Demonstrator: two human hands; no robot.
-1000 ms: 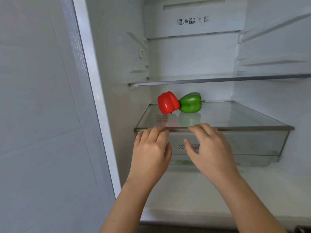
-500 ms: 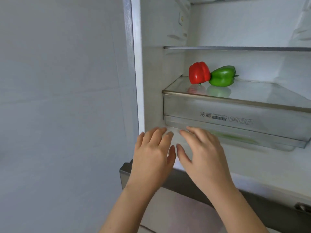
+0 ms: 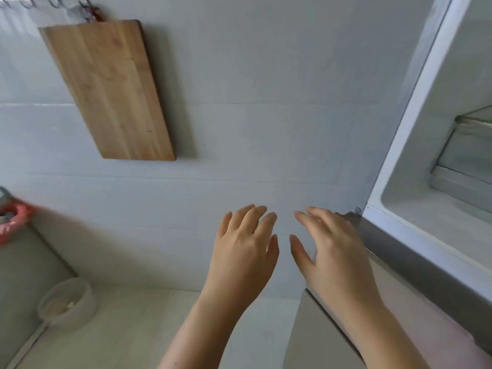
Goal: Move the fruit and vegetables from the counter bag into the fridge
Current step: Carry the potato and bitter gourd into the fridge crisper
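Note:
My left hand (image 3: pixel 246 245) and my right hand (image 3: pixel 328 246) hover side by side in front of the tiled wall, fingers relaxed and holding nothing. The open fridge (image 3: pixel 415 166) fills the right edge of the view; only part of its glass shelf and clear drawer (image 3: pixel 466 155) shows. The peppers are out of sight. At the far left edge a bit of red plastic bag (image 3: pixel 13 222) shows, blurred; its contents are hidden.
A wooden cutting board (image 3: pixel 109 89) hangs on the wall at upper left. A white bowl (image 3: pixel 66 302) sits on the pale counter (image 3: pixel 133 328) at lower left. The grey lower fridge section (image 3: pixel 399 251) juts out beside my right hand.
The view has swung left from the fridge to the wall and counter. Both hands have drawn back out of the fridge, still empty. The red and green peppers left the view.

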